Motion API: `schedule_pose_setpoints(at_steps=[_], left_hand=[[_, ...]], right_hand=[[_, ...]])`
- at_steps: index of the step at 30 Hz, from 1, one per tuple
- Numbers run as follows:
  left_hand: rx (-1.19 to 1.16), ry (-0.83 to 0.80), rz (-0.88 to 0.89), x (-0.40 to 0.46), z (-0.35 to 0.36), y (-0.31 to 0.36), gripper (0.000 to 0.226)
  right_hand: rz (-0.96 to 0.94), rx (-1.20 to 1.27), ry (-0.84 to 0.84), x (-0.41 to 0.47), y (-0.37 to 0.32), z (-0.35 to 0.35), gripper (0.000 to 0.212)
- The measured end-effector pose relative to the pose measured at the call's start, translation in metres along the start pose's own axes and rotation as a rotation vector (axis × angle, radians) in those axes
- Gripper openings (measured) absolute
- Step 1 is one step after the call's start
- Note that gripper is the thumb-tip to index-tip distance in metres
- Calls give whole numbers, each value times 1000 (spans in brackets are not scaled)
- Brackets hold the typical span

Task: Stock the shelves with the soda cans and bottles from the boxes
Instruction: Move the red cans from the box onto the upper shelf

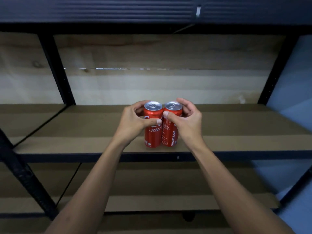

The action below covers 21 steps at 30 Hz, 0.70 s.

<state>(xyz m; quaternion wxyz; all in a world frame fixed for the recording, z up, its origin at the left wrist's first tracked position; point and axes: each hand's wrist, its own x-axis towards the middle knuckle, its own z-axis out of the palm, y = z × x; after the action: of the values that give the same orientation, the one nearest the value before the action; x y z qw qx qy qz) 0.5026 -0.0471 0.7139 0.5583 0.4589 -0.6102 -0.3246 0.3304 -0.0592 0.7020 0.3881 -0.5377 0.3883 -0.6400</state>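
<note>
Two slim red soda cans stand upright side by side, touching, near the front edge of the brown middle shelf point(84, 132). My left hand point(133, 122) grips the left can point(152, 137), thumb across its front and fingers curled behind. My right hand point(187, 120) grips the right can point(170, 137) the same way. Both silver tops with pull tabs show. The can bottoms sit at the shelf board; whether they rest on it I cannot tell.
The shelving has a black metal frame with a front rail point(101, 157) and uprights at left point(57, 70) and right point(276, 70). A lower brown shelf point(152, 183) lies beneath. A plywood back panel point(152, 53) closes the rear. A blue wall point(295, 81) stands at right.
</note>
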Motion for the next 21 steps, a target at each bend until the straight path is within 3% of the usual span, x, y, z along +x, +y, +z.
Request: schedule_pose_setpoints(at_steps=[12,18,21], left_hand=[[-19,39,-93,33,10,-57,68],[250,35,-178,6,10,-95,77],[267,62,-220,6,13,-108,72]], right_hand=[[84,-77,-98,28,42,3,69],[178,-235,-251,8,81,-18,65],[219,-322,-246,9,99,-22,68]])
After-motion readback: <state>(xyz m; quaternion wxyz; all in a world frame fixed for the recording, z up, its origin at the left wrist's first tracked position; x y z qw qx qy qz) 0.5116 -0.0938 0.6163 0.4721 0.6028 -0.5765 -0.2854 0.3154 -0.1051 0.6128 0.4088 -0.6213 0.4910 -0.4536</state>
